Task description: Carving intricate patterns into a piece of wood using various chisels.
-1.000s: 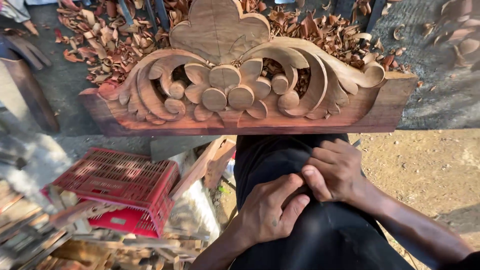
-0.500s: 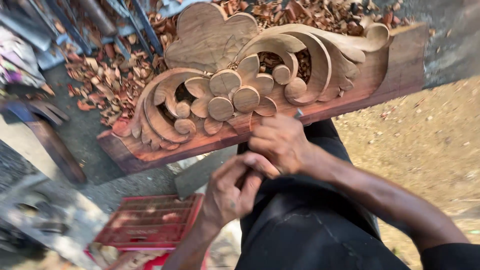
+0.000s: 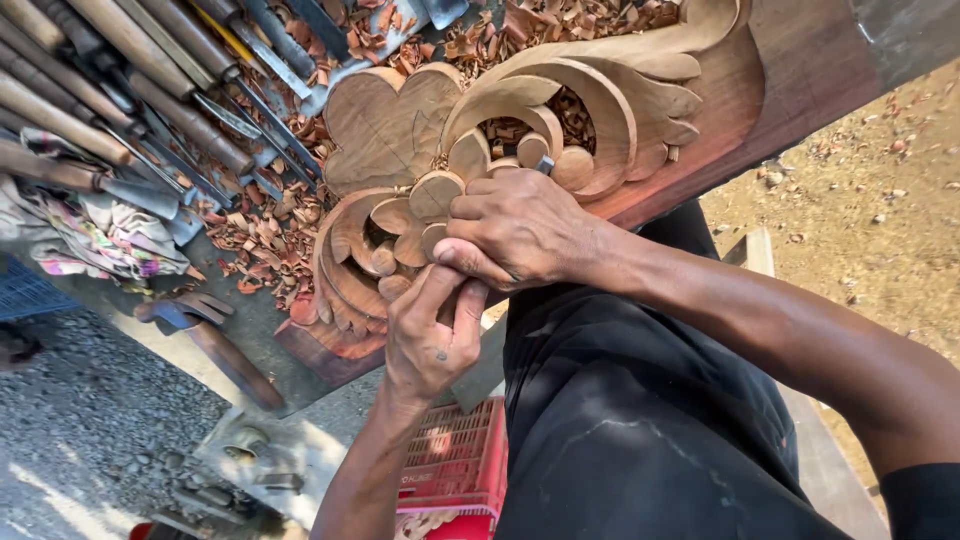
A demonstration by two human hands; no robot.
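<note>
Carved wooden panel (image 3: pixel 560 130) on desk (image 3: pixel 250 330); small chisel (image 3: pixel 544 164) gripped by right hand (image 3: pixel 515 235), left hand (image 3: pixel 432 335) clasped beneath

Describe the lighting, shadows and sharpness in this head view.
Head view: hard sunlight falls on the carved wood panel and both hands, right hand and left hand; deep shadows sit in the carving's recesses; the chisels at the upper left are sharp; the sunlit concrete at the bottom left is washed out; the dark trousers show little detail.
</note>
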